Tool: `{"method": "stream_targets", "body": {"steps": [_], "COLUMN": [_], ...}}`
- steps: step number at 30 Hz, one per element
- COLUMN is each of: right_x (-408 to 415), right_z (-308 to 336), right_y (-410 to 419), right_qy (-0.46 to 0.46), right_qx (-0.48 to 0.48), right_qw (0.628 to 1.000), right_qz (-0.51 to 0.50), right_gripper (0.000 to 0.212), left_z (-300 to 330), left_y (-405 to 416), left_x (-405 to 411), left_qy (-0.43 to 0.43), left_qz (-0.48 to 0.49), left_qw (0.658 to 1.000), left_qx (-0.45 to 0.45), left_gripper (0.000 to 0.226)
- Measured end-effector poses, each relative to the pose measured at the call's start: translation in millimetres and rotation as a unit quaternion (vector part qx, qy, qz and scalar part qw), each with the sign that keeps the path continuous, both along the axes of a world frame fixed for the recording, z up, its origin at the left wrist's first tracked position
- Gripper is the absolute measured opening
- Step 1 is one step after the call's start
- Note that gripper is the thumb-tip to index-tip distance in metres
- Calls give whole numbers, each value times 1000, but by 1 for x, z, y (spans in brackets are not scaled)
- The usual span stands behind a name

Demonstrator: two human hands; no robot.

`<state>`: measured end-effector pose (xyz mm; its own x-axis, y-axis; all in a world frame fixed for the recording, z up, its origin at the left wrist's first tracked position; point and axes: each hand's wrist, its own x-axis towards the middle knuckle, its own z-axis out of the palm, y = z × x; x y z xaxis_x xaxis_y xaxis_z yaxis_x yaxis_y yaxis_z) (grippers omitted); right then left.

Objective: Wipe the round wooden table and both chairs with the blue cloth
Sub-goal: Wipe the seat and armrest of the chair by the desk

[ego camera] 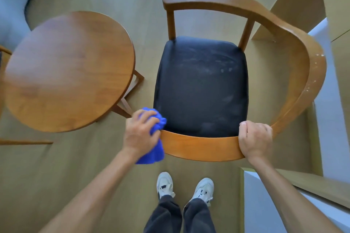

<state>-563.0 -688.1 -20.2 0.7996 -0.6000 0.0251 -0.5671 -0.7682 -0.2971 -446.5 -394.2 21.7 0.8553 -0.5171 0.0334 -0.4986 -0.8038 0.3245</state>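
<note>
Running rightward from the blue cloth (154, 138) bunched in the left hand (141, 134), the chair (200, 148) rail is gripped by the right hand (254, 139).

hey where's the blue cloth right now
In the head view, the blue cloth is bunched in the left hand, pressed against the left end of the chair's curved wooden rail, just right of the round table.
</note>
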Motion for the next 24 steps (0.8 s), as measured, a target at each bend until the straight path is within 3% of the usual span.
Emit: {"method": "stream_targets", "body": {"steps": [2, 4, 6, 10, 12, 16, 20, 24], "right_x": [0, 0, -1, -2, -2, -2, -1, 0], "right_z": [-1, -2, -4, -6, -6, -5, -2, 0], "right_y": [1, 1, 0, -3, -4, -5, -2, 1], "right_qy": [0, 1, 5, 15, 11, 14, 17, 1], "right_qx": [-3, -12, -13, -23, -29, -18, -7, 1], "right_qw": [1000, 1000, 1000, 1000, 1000, 1000, 1000, 1000], "right_qz": [-6, -9, -10, 1, 4, 1, -1, -2], "right_gripper": [39, 39, 39, 37, 36, 37, 39, 42], "left_z": [0, -1, -2, 3, 4, 2, 1, -7], "left_y": [12, 0, -38, -145, -171, -102, -12, -39], "left_x": [8, -3, -31, -97, -101, -59, -7, -20], "left_qy": [28, -9, -61, 44, 41, -23, -49, -63], "left_qz": [98, 117, 52, -45, -76, -98, 2, 30], "left_qw": [994, 993, 996, 998, 996, 995, 998, 997], "left_qx": [-29, -31, -36, -29, -11, -15, 36, 40], "left_gripper": [24, 15, 9, 10, 10, 11, 24, 20]}}
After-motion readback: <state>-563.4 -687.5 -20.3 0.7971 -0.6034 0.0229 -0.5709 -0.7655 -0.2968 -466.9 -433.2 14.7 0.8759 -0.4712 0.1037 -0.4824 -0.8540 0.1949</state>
